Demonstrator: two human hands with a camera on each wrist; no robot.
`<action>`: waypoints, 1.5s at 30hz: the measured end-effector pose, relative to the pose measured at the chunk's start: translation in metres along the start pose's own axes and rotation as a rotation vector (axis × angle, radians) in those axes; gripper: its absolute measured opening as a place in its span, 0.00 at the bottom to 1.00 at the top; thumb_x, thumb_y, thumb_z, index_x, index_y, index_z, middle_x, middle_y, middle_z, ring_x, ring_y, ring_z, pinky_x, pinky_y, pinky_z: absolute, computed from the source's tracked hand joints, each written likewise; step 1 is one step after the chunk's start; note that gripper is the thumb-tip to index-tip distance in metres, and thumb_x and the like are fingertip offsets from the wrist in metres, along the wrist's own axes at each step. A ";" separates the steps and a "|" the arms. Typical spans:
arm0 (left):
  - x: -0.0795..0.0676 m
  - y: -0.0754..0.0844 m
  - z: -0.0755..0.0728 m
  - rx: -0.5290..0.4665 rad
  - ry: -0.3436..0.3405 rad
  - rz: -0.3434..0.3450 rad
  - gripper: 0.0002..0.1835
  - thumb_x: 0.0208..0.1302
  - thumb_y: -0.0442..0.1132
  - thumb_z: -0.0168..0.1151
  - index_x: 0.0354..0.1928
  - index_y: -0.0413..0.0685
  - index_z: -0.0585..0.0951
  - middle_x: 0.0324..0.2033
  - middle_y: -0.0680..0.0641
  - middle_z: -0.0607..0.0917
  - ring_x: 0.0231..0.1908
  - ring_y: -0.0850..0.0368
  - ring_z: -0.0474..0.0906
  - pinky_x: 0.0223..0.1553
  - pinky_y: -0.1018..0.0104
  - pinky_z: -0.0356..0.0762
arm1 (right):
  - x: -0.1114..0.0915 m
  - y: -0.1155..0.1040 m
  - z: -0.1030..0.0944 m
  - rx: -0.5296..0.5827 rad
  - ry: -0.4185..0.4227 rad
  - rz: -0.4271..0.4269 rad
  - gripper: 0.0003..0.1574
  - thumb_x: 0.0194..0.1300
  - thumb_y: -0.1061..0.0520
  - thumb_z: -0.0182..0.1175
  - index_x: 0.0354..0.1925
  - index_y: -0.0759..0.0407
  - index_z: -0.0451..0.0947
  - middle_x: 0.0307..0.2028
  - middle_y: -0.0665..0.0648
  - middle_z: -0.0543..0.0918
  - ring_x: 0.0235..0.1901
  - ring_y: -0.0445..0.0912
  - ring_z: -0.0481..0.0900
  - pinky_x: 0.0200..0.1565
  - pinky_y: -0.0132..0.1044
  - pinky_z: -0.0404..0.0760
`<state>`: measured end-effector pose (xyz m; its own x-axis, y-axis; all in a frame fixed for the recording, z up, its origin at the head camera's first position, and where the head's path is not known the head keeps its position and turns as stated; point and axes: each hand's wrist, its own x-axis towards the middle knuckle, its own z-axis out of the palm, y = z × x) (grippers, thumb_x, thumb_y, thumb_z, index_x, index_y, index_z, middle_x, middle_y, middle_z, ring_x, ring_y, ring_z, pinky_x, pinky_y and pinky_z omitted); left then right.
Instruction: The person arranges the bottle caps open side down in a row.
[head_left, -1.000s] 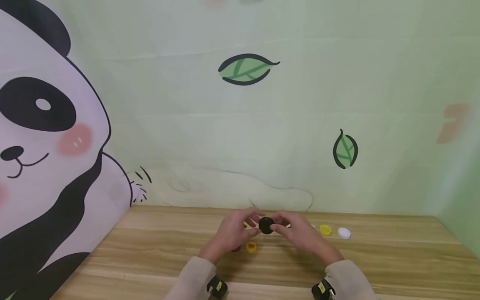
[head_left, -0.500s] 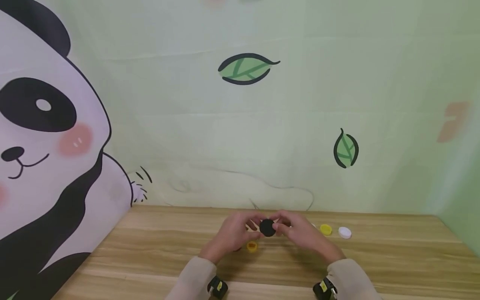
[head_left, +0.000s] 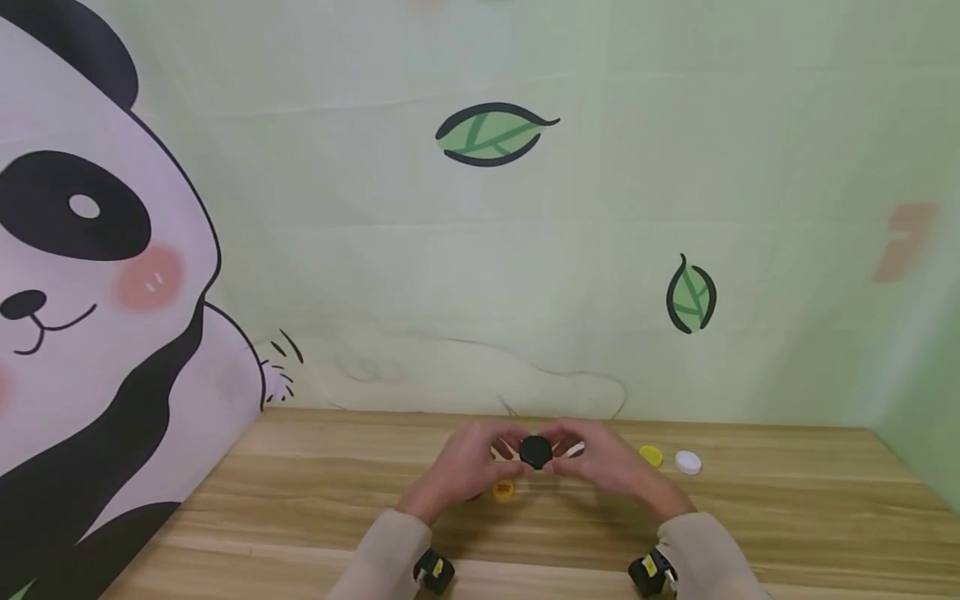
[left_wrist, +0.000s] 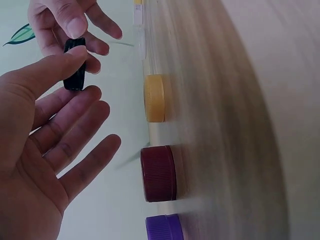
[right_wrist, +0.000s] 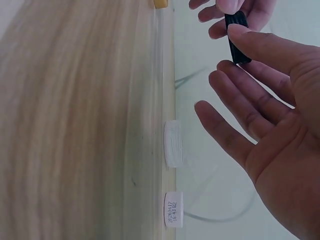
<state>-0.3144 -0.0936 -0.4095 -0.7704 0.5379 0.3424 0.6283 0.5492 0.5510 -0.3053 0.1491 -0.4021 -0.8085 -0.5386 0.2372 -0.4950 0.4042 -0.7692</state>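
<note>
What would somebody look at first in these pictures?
Probably the big cartoon panda at the head view's left. Then the left hand and right hand, low in the middle, holding a black cap above the wooden table. So might the yellow cap right of the hands and the purple cap low in the left wrist view.

held cap (head_left: 536,452): between left hand (head_left: 471,460) and right hand (head_left: 594,454) | outermost cap (head_left: 687,462): on table (head_left: 810,508), right of both

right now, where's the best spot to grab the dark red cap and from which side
I'd come from above and pinch opposite sides of its ribbed wall: the dark red cap sits flat on the table, between yellow cap and purple cap.
</note>
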 end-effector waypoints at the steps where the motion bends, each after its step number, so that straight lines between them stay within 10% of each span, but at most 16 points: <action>1: 0.000 0.000 0.000 0.000 -0.003 -0.002 0.15 0.63 0.40 0.79 0.51 0.52 0.90 0.43 0.57 0.91 0.38 0.63 0.86 0.41 0.64 0.82 | 0.000 0.000 0.000 0.000 -0.001 0.001 0.20 0.68 0.61 0.74 0.57 0.62 0.84 0.47 0.53 0.88 0.46 0.49 0.85 0.49 0.43 0.84; 45: -0.004 0.005 0.008 0.015 -0.177 -0.079 0.17 0.57 0.36 0.83 0.47 0.45 0.89 0.37 0.53 0.91 0.41 0.61 0.86 0.50 0.65 0.80 | -0.003 0.004 0.010 -0.022 -0.124 0.098 0.21 0.59 0.66 0.79 0.48 0.62 0.82 0.39 0.53 0.85 0.39 0.46 0.83 0.45 0.40 0.83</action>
<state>-0.3074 -0.0876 -0.4137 -0.7873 0.5960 0.1580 0.5689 0.6033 0.5589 -0.3021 0.1451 -0.4121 -0.8082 -0.5827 0.0852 -0.4237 0.4749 -0.7713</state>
